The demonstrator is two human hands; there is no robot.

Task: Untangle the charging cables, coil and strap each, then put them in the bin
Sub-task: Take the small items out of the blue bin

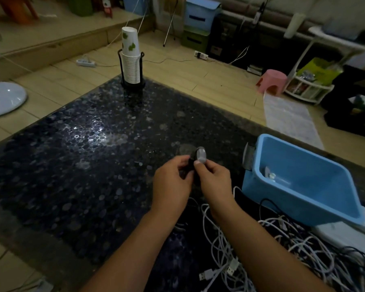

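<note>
Both hands, left hand (pixel 173 175) and right hand (pixel 211 175), pinch a small dark coiled cable with a pale strap (pixel 199 158) above the speckled tabletop; cinch it snug before the blue plastic bin (pixel 299 199).

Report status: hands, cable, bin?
Left hand and right hand both pinch a small dark cable bundle with a grey strap. Bin at right, already holds a bundle. Tangled cables still wait nearside.

Head-worn camera looks forward and down, close over the dark table (pixel 72 165).
</note>
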